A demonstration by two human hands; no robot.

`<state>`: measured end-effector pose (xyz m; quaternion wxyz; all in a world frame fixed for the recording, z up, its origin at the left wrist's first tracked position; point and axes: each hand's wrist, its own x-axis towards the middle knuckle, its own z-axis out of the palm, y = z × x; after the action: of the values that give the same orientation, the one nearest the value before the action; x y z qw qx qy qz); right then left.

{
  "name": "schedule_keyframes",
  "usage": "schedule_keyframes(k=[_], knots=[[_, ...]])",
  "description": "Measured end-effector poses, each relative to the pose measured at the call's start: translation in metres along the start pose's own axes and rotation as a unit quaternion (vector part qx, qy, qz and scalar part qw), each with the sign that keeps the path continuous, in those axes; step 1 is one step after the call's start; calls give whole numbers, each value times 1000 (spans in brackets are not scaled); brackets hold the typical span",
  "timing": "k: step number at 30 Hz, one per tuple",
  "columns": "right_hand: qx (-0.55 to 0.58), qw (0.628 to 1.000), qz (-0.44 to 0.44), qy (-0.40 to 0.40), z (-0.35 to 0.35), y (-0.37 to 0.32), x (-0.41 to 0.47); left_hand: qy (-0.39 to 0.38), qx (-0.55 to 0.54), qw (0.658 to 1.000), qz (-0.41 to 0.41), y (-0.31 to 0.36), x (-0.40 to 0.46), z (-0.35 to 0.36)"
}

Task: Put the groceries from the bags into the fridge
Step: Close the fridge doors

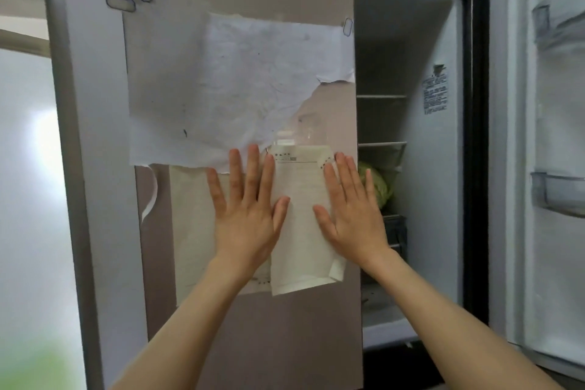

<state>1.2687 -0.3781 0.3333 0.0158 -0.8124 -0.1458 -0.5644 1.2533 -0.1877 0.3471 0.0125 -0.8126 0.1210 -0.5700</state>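
I face the fridge. Its left door (253, 326) is shut and covered with taped paper sheets (221, 89). My left hand (247, 215) and my right hand (354, 215) are both raised flat in front of this door, fingers spread, holding nothing. The right door (538, 168) stands swung open. Inside the open compartment (411, 73), a pale green cabbage (378, 187) lies on a shelf just right of my right hand. No grocery bags are in view.
The open door's inner side has clear plastic bins (557, 193). Glass shelves (381, 144) cross the compartment above the cabbage. A framed frosted window or door (28, 168) is at the far left, beside the fridge.
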Motion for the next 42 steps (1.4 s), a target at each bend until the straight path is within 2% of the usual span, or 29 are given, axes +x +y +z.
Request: schedule_keyframes(k=[3, 5, 7, 9, 14, 19, 23, 27, 30, 34, 38, 42], knots=[[-21, 999, -19, -25, -16, 4, -1, -15, -17, 1000, -5, 3, 0, -5], [-31, 998, -38, -33, -31, 8, -6, -20, -58, 997, -37, 12, 1, -14], [-40, 997, -51, -44, -49, 18, -17, -12, -105, 992, -72, 28, 0, -27], [-52, 996, -42, -50, -73, 37, -31, 6, -142, 987, -73, 52, -1, -41], [-124, 990, -27, -64, -152, 109, -61, -14, -262, 965, 2, 146, 2, -72], [-147, 989, 3, -10, -233, 185, -90, -56, -365, 921, 123, 255, 14, -96], [-174, 983, 65, -5, -278, 234, -111, -84, -383, 904, 172, 335, 31, -114], [-179, 979, 92, -32, -295, 259, -133, -175, -354, 899, 190, 386, 41, -122], [-160, 982, 87, -55, -295, 264, -141, -189, -325, 907, 187, 401, 40, -121], [-131, 987, 80, -52, -295, 258, -135, -119, -339, 918, 167, 398, 38, -120], [-125, 991, 26, -27, -293, 243, -132, -90, -387, 908, 133, 376, 26, -117], [-175, 984, -14, -29, -292, 227, -121, -73, -394, 911, 100, 341, 22, -117]])
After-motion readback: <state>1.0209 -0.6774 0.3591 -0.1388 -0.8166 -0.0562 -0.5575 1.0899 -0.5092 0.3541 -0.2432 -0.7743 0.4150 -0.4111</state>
